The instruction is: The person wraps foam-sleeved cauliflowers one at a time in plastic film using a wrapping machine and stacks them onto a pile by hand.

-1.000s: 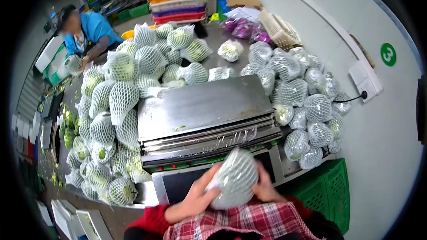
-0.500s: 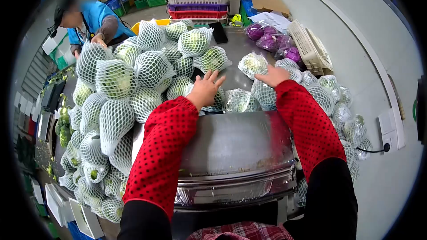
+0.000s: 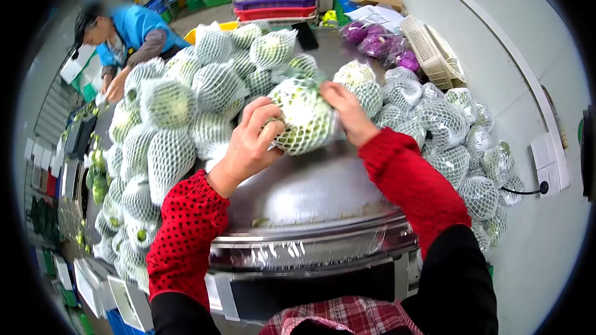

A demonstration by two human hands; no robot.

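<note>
Two hands share one netted vegetable (image 3: 304, 121) above the far edge of the steel machine (image 3: 310, 189): the left hand (image 3: 248, 142) curls half-closed fingers around its side; the right hand (image 3: 349, 113) has fingers nearly closed at its upper side. Turning or shifting it would seemingly call for even, gentle support.

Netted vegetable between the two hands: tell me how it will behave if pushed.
The netted vegetable is rounded, so it would likely roll on the smooth metal surface. Its dense-looking head suggests firmness and some weight. The stretchy-looking mesh may shift under the left hand and right hand.
</note>
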